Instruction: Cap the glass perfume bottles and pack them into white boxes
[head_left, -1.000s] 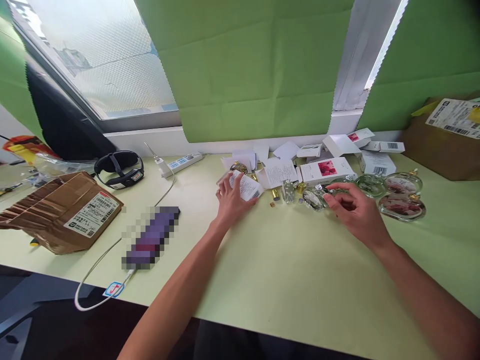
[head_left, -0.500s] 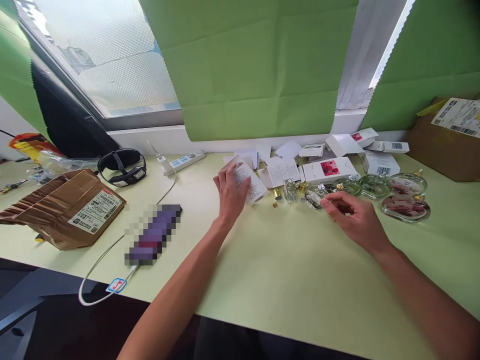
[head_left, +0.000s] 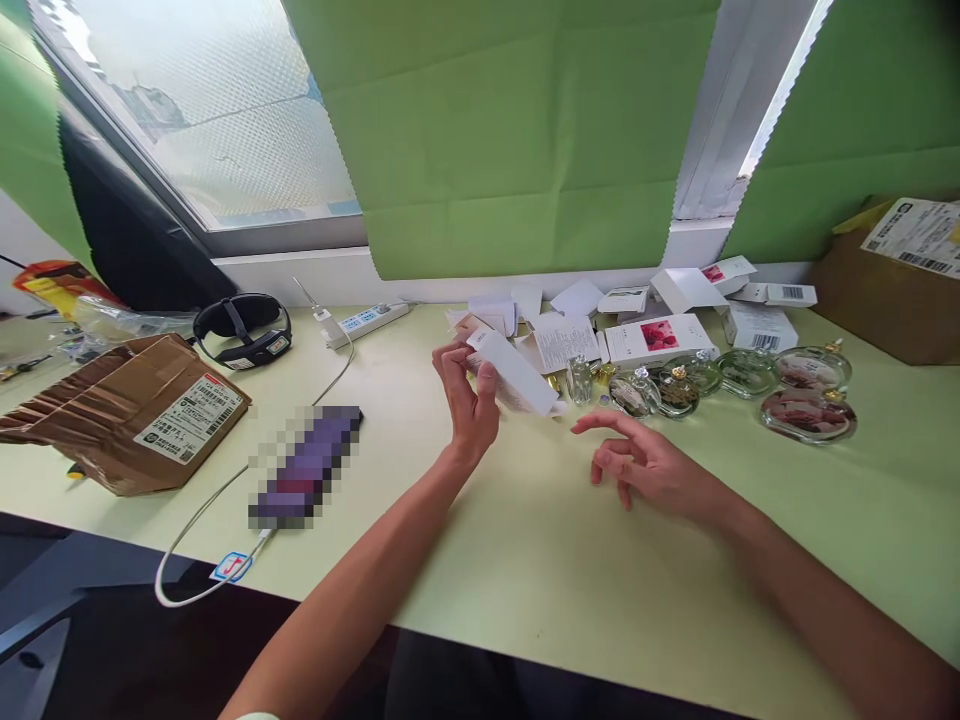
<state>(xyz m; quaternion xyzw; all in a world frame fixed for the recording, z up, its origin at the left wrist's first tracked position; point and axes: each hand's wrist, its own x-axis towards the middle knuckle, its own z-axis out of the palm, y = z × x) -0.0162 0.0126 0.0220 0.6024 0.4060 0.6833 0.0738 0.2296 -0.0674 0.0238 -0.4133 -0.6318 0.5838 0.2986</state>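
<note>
My left hand [head_left: 466, 400] grips a small white carton [head_left: 517, 375] by its near end, lifted off the pale green table [head_left: 570, 560] and slanting down to the right. My right hand [head_left: 637, 462] hovers empty just right of it, fingers spread, index finger pointing toward the carton. Behind the hands lie a small clear glass bottle [head_left: 578, 381], gold caps [head_left: 602, 373] and round flat glass bottles [head_left: 679, 390].
More white cartons [head_left: 652, 340] and leaflets lie along the window sill. A torn brown parcel [head_left: 135, 410] sits at the left, with a black headset [head_left: 241, 328], a power strip [head_left: 367, 322] and a white cable [head_left: 202, 520]. A cardboard box [head_left: 892, 280] stands far right.
My left hand has lifted the white carton off the table and turned it. My right hand has drawn back from the round bottles toward the carton and opened.
</note>
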